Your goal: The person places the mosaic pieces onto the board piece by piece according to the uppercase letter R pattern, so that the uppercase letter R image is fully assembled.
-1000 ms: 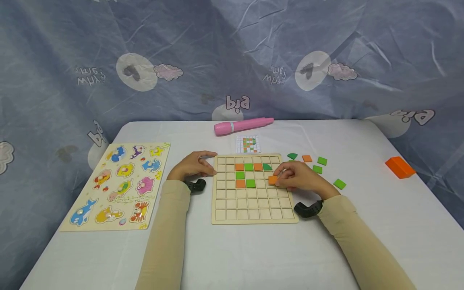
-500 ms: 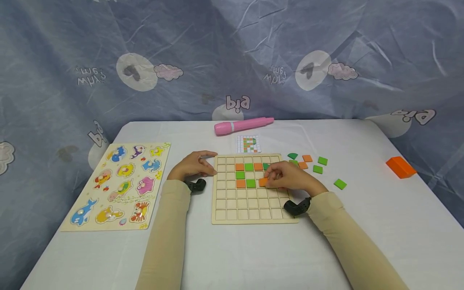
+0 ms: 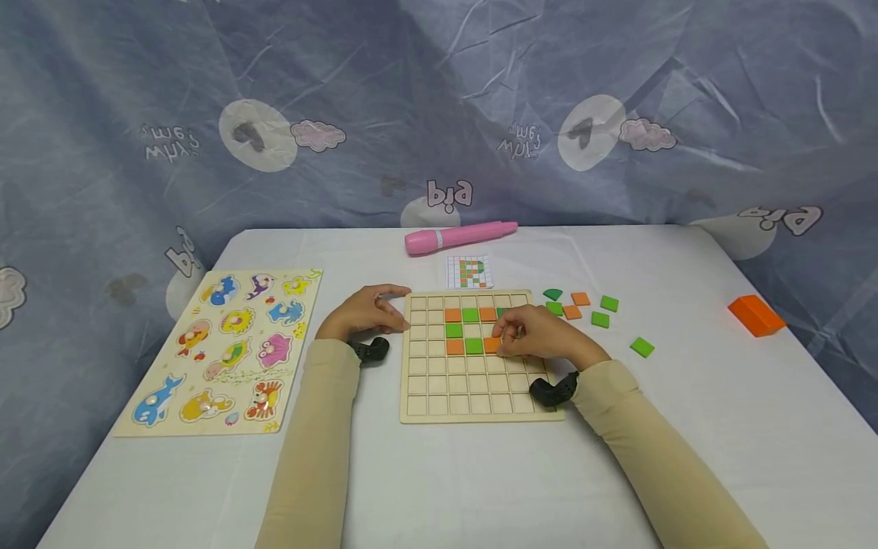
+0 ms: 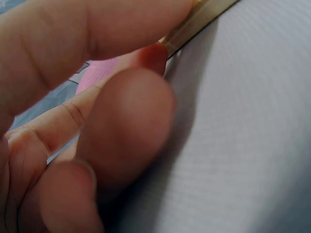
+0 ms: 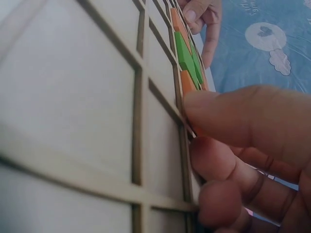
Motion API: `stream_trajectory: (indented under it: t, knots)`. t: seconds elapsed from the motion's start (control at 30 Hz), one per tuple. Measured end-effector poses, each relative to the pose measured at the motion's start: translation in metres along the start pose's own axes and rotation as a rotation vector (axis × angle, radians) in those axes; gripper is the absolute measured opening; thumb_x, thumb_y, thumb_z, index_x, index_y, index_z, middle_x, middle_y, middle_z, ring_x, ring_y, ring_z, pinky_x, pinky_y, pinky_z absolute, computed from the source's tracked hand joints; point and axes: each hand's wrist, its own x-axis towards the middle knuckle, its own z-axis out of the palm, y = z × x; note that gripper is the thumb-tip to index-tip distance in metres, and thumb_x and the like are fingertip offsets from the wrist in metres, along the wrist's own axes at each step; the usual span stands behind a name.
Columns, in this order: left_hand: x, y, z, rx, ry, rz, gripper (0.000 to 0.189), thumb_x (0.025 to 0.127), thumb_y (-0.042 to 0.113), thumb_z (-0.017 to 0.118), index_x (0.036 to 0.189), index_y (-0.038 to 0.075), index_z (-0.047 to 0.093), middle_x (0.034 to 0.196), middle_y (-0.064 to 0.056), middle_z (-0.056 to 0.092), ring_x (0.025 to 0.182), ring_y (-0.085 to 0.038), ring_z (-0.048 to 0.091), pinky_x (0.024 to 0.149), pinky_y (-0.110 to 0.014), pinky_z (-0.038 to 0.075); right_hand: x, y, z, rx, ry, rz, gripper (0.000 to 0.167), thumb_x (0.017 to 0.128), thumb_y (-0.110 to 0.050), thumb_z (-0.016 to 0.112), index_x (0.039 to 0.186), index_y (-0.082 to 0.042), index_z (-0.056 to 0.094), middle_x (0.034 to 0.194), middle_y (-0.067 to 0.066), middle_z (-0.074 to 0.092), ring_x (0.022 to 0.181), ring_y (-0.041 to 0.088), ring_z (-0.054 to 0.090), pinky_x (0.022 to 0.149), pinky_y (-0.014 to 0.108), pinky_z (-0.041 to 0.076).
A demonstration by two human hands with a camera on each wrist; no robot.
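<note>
Your right hand (image 3: 542, 333) pinches the orange square tile (image 3: 490, 345); push it down flat. Your left hand (image 3: 362, 313) is loose; let it steady the wooden grid board (image 3: 439, 418).

- Grid board (image 3: 456, 385): pale wood by its look, matt, with thin raised strips dividing its smooth cells.
- Orange tile (image 3: 491, 345) and green tiles (image 3: 474, 346): smooth and evenly coloured, low in shine; wood or plastic, cannot tell.
- Picture board (image 3: 168, 358): wood-like, with a smooth printed face.
- Pattern card (image 3: 455, 273): white paper or thin card, printed.
- Pink pen (image 3: 473, 234): smooth plastic by its look, softly shiny.
- Orange block (image 3: 757, 316): smooth; material unclear.
- Wrist devices (image 3: 371, 351): black, plastic-looking.
- Sleeves (image 3: 309, 450): matt tan cloth.
- Bench (image 3: 439, 488): covered in matt white cloth, finely woven.
- Backdrop (image 3: 384, 69): creased printed cloth, faintly glossy along its folds.
</note>
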Motion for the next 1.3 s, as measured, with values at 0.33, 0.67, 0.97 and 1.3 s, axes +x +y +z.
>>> stream_trajectory:
  t: [0.33, 0.67, 0.97, 1.3]
  knots:
    - [-0.001, 0.002, -0.001, 0.032, -0.001, 0.011, 0.078, 0.088, -0.002, 0.085, 0.158, 0.0, 0.052, 0.079, 0.003, 0.074, 0.07, -0.009, 0.065, 0.068, -0.025, 0.053, 0.0, 0.001, 0.001, -0.006, 0.012, -0.004, 0.014, 0.091, -0.004, 0.078, 0.104, -0.002, 0.072, 0.078, -0.005, 0.064, 0.07, 0.014, 0.051, 0.071, 0.03, 0.043]
    - [-0.001, -0.001, -0.001, 0.014, 0.005, 0.003, 0.077, 0.088, -0.002, 0.085, 0.158, 0.001, 0.052, 0.08, 0.003, 0.075, 0.07, -0.009, 0.067, 0.067, -0.024, 0.054, -0.006, 0.008, -0.002, 0.102, 0.02, -0.009, 0.02, 0.096, -0.007, 0.078, 0.114, 0.001, 0.073, 0.085, -0.001, 0.067, 0.071, 0.015, 0.057, 0.069, 0.028, 0.05]
    - [-0.002, 0.002, 0.0, 0.014, -0.006, 0.016, 0.077, 0.089, -0.003, 0.084, 0.158, -0.001, 0.051, 0.079, 0.004, 0.074, 0.069, -0.009, 0.065, 0.067, -0.024, 0.053, -0.023, 0.028, -0.025, 0.283, 0.147, 0.065, 0.027, 0.103, -0.006, 0.072, 0.124, 0.009, 0.067, 0.092, 0.01, 0.066, 0.069, 0.016, 0.061, 0.064, 0.029, 0.055]
    - [-0.001, 0.0, 0.001, 0.023, 0.003, 0.01, 0.078, 0.088, -0.003, 0.085, 0.158, 0.0, 0.052, 0.079, 0.003, 0.074, 0.068, -0.009, 0.066, 0.066, -0.024, 0.053, -0.031, 0.051, -0.062, 0.154, 0.256, 0.151, 0.029, 0.104, -0.01, 0.07, 0.129, 0.006, 0.069, 0.095, 0.015, 0.07, 0.072, 0.019, 0.062, 0.066, 0.031, 0.055]
